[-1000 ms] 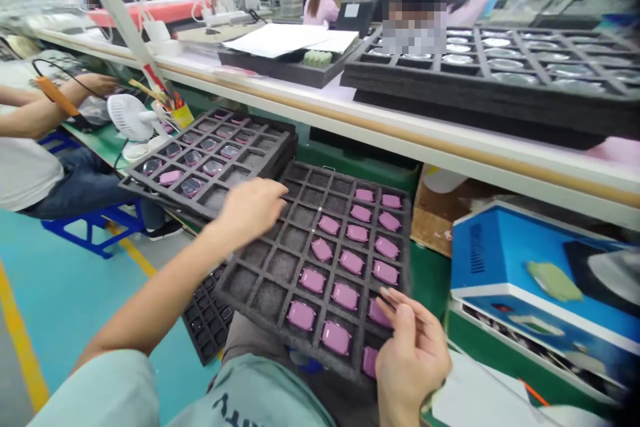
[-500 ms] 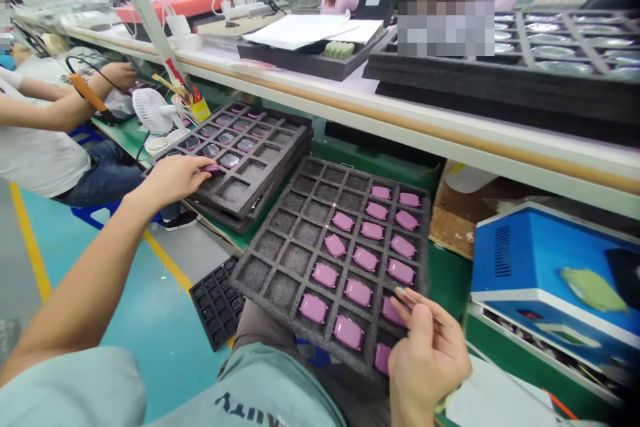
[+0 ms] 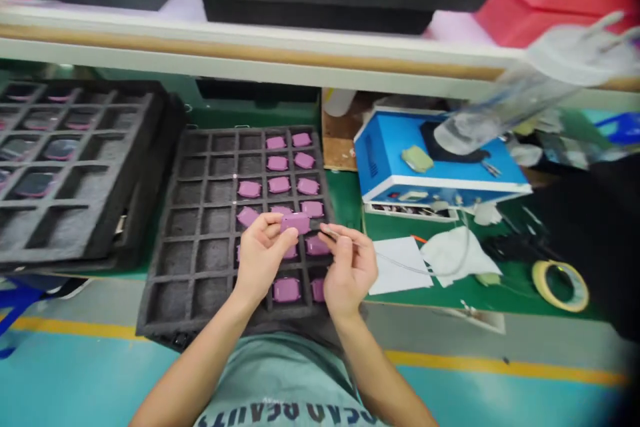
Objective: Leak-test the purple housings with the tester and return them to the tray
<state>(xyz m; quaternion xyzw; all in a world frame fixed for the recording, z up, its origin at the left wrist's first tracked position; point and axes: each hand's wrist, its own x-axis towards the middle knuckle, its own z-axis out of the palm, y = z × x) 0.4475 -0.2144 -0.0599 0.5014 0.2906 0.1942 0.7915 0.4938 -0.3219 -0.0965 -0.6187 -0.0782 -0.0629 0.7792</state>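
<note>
- Your left hand (image 3: 265, 247) is gripping one purple case (image 3: 297, 222), thumb and fingers closing on its left end, and is holding it above the right half of the grey foam tray (image 3: 213, 221).
- The held case is lying with its long axis running roughly side to side across the tray, its far end pointing toward your right hand (image 3: 350, 270).
- Your right hand, over the tray's right edge, is pinching a slim tool (image 3: 329, 233); its tip is pointing at the case's right end, just beside it. Whether they are touching, you cannot tell from here.
- Your left hand is the one bearing the case; your right is staying off it.
- More purple cases (image 3: 287, 289) are sitting singly in compartments on the tray's right side, several partly hidden by your hands.
- Left of the tray, a stack of dark trays (image 3: 90, 183) is holding glossy-faced pieces (image 3: 36, 183) in its compartments.
- Right of the tray, a blue box (image 3: 380, 147) is carrying a green pad (image 3: 417, 159).
</note>
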